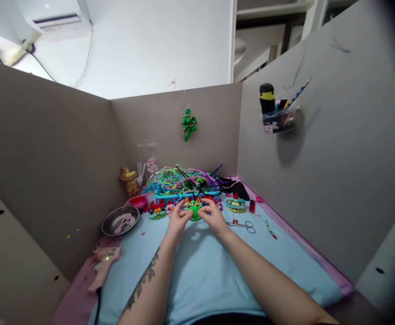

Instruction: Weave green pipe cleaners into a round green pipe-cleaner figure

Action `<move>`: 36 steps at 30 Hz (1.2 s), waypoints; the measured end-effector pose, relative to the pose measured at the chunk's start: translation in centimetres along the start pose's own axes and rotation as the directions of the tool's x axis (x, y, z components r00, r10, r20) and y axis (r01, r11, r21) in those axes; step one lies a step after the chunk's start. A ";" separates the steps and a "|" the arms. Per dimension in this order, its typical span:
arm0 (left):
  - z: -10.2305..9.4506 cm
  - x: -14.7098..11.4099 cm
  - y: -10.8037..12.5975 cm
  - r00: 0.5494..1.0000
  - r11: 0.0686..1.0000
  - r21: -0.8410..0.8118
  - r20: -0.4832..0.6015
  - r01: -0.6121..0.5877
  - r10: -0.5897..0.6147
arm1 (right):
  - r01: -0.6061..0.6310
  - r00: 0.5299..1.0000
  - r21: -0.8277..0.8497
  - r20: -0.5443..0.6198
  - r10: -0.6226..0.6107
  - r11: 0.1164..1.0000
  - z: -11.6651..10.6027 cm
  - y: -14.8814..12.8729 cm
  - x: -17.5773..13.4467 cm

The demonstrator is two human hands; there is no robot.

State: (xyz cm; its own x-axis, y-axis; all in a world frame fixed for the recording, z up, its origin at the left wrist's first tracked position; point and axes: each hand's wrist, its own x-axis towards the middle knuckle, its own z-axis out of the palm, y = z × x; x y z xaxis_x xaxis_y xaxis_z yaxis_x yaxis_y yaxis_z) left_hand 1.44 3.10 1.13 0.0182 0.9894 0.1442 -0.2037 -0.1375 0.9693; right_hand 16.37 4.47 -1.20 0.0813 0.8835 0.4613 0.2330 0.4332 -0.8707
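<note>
Left hand and right hand are gripping a green piece between them, tangled strands lying at twelve o'clock!

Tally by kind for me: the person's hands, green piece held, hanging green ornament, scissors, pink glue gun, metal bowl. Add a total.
Hands (left hand, right hand): 2
Green piece held: 1
Hanging green ornament: 1
Scissors: 1
Pink glue gun: 1
Metal bowl: 1
Total: 7
</note>
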 end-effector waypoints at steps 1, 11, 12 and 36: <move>-0.1 0.1 -0.1 1.000 1.000 -0.002 0.003 -0.005 0.005 | -0.006 1.000 0.033 -0.002 0.006 0.999 -0.1 0.0 0.1; -2.8 2.0 -0.7 0.924 0.948 -0.272 -0.293 0.165 -0.245 | -0.072 0.823 0.697 -0.363 0.438 0.714 -9.6 -1.3 3.9; -2.9 2.1 -0.7 0.919 0.934 -0.311 -0.290 0.175 -0.268 | -0.071 0.823 0.724 -0.347 0.450 0.686 -10.7 -1.8 4.3; -0.3 0.0 0.2 0.889 0.837 -0.402 -0.109 0.371 -0.446 | 0.476 0.816 -0.598 0.574 -0.070 0.645 0.7 4.9 18.1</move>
State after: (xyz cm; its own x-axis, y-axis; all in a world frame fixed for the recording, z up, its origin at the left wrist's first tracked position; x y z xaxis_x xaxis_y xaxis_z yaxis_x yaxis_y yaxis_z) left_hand 1.16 3.06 1.27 0.0004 0.9456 -0.3254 -0.5574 0.2704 0.7850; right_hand 18.30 22.73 2.78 -0.5064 0.7929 0.3390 0.7685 0.5933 -0.2396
